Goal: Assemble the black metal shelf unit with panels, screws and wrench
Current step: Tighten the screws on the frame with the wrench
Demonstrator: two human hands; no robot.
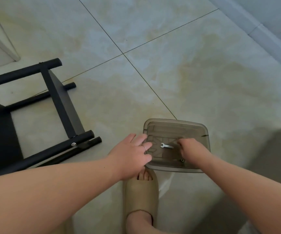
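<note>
Down on the floor (170,73), the left hand (133,154) spreads flat fingers on the tray (175,121) rim, likely steadying it. The right hand (189,147) curls its fingers beside the wrench (166,146); whether they pinch anything I cannot tell. The black shelf (60,98) lies sideways nearby.

The wrench (166,146) lies in the tray (177,123) on the floor (187,65), the shelf unit (58,102) lying to its left, near the floor's left edge.
</note>
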